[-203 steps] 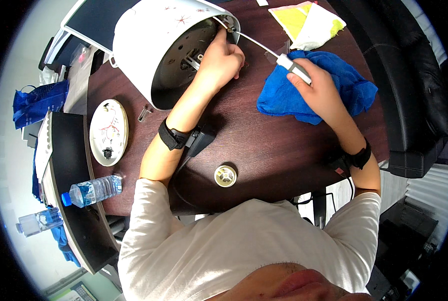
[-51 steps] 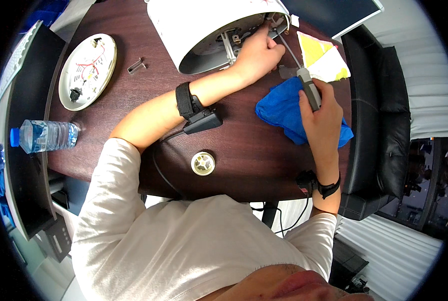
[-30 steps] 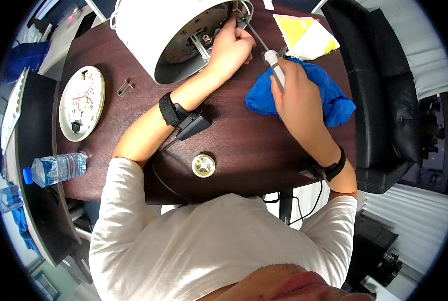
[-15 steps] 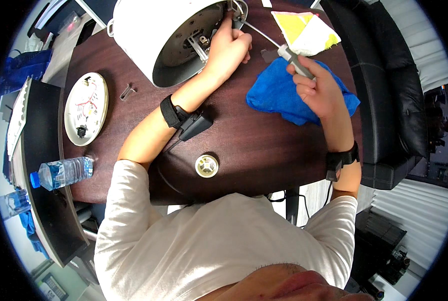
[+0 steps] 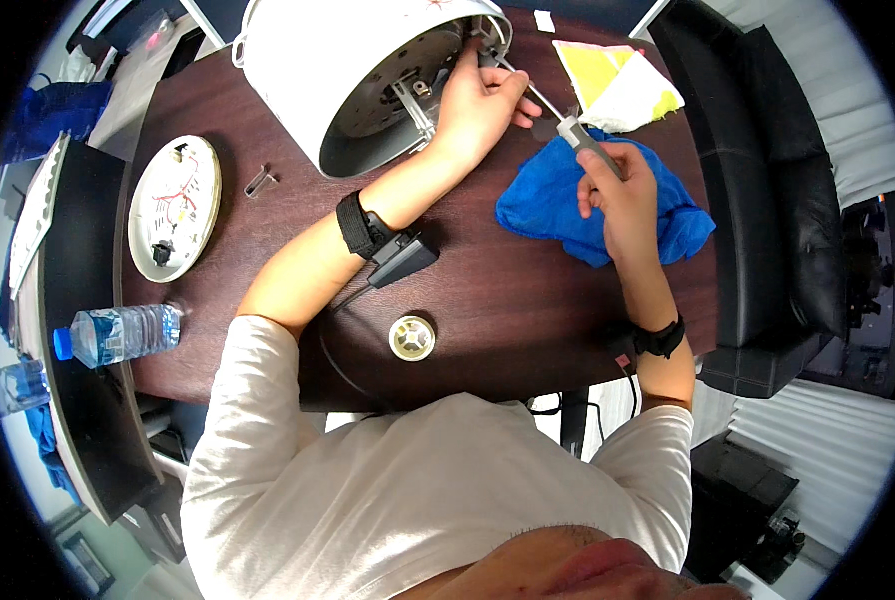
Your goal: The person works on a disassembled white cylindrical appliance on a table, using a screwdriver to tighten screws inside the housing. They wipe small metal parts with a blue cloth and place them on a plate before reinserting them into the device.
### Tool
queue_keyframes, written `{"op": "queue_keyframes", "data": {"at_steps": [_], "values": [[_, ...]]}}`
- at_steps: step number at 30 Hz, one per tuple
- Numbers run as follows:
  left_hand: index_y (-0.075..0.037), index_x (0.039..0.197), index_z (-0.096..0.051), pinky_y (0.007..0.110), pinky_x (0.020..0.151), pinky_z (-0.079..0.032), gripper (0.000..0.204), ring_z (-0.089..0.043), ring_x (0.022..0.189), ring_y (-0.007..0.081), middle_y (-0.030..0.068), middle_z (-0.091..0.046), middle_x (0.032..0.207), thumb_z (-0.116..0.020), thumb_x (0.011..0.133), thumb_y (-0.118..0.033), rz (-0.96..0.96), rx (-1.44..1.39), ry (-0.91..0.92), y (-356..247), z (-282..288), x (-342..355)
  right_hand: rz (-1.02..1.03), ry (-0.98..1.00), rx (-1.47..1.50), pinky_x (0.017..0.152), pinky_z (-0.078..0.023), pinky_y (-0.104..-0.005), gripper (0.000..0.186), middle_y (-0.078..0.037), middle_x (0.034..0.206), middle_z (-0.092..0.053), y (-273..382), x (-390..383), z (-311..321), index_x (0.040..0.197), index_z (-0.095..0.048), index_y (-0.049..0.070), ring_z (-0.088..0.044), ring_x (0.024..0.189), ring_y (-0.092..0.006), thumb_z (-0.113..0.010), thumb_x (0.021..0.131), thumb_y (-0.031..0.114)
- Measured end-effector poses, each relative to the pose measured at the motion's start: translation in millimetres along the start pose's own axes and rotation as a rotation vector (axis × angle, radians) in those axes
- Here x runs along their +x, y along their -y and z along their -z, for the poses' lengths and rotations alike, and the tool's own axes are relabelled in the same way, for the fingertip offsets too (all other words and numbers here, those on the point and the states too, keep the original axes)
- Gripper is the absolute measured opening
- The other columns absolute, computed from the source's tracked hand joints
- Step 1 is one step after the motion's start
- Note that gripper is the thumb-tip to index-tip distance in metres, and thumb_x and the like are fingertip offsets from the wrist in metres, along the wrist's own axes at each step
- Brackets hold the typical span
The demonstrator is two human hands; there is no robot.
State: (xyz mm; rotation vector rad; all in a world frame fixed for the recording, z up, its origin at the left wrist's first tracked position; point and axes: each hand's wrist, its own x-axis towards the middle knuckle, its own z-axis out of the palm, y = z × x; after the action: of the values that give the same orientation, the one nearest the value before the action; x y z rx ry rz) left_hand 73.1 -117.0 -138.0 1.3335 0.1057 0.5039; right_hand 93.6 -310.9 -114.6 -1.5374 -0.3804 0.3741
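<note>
A white rice cooker body (image 5: 297, 85) lies on its side at the far edge of the table, its open end facing me. Inside it, a perforated metal plate and a bracket show. My left hand (image 5: 475, 120) reaches into the opening by the right rim, fingers closed; what they pinch is hidden. From the right, my right hand (image 5: 617, 190) grips the grey handle of a screwdriver (image 5: 588, 143). Its shaft slants up and left to the rim beside my left fingers, and the tip cannot be made out. Beneath the right hand lies a crumpled blue cloth (image 5: 542, 205).
An oval white base cover (image 5: 199, 225) with red wires and a small metal bracket (image 5: 258, 182) lie at left. Nearer are a water bottle (image 5: 132, 335) and a round spoked part (image 5: 411, 338). A yellow-and-white cloth (image 5: 617, 95) lies far right; a black sofa (image 5: 767, 150) adjoins the table.
The view has shifted slightly. My right hand has come a little nearer me, and its fingers have shifted on the screwdriver handle. My left hand stays at the cooker's rim.
</note>
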Motion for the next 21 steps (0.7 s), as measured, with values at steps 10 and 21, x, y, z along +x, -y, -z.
{"op": "queue_keyframes", "data": {"at_steps": [10,21], "values": [[-0.002,0.149,0.005,0.034,0.07,-0.06,0.076,-0.069,0.086,0.0271,0.0182,-0.063,0.1,-0.05,0.097,-0.006,0.01,-0.137,0.002,2.4,-1.2,1.8,-0.041,0.058,-0.029,0.047,-0.038,-0.0215,0.023,-0.002,0.08,-0.058,-9.7,9.2,5.7,0.104,-0.057,-0.002,-0.049,0.06,-0.0052,-0.066,0.09,0.015],[0.004,0.146,-0.013,0.031,0.065,-0.057,0.063,-0.069,0.08,0.0246,0.0145,-0.061,0.102,-0.05,0.095,-0.006,-0.021,0.018,-0.037,-0.2,5.3,-4.0,0.529,-0.083,-0.838,0.067,-0.047,-0.0267,0.026,-0.01,0.087,-0.065,34.9,-3.4,3.8,0.103,-0.061,0.002,-0.063,0.079,-0.0148,-0.073,0.082,0.012]]}}
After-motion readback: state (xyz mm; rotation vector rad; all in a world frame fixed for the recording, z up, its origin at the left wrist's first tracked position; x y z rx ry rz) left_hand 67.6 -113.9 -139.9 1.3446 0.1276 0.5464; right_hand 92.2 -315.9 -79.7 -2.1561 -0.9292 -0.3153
